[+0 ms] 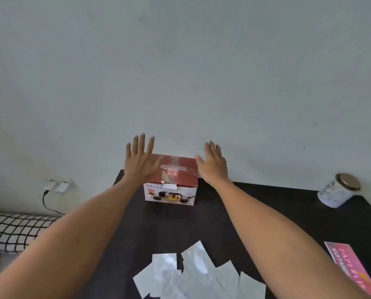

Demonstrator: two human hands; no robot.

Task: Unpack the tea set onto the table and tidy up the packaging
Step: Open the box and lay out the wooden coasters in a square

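A closed tea set box [171, 186], red on top with a picture of a teapot and cups on its front, stands at the far edge of the black table [255, 212]. My left hand [140, 160] is held over the box's left top corner with fingers spread and straight. My right hand [213, 164] hovers flat at the box's right side, fingers straight. Neither hand holds anything. Whether either hand touches the box cannot be told.
Several pale rectangular paper sheets [193, 275] lie at the table's near edge. A lidded jar [339, 190] stands at the far right. A pink book [352, 270] lies near right. A checked cushion [14, 229] and a wall charger [59, 187] are at left.
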